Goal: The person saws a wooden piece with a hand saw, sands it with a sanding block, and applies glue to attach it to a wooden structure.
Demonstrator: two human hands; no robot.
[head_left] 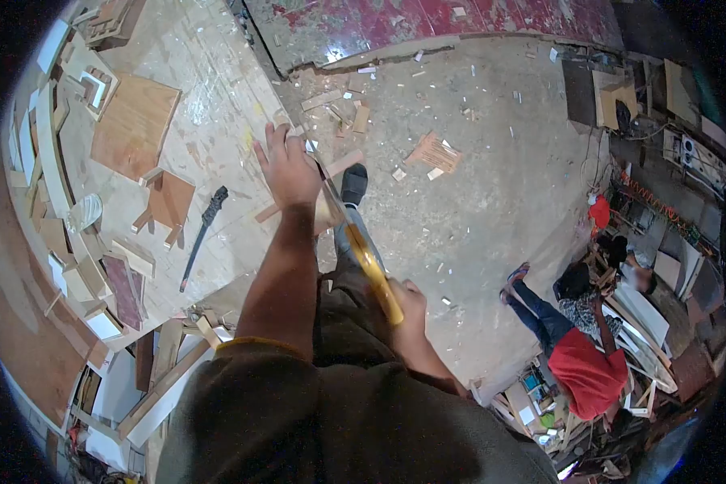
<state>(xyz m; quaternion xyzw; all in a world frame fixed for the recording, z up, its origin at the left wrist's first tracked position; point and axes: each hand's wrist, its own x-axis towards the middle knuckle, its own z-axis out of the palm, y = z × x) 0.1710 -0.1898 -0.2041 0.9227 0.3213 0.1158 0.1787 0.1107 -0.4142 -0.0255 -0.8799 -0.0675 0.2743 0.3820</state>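
The yellow-handled handsaw point(371, 262), gripped in our right hand point(407, 302), is mid-cut, our left hand point(286, 165) pressed flat on the small wooden offcut point(331, 211) at the tabletop point(218, 97) edge, so steady strokes seem needed next.

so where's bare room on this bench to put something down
Free: the pale benchtop strip between the square brown plywood panel and the left hand, and around the long black tool. Crowded: the left edge, lined with stacked wood offcuts. The right hand grips a yellow-handled saw.
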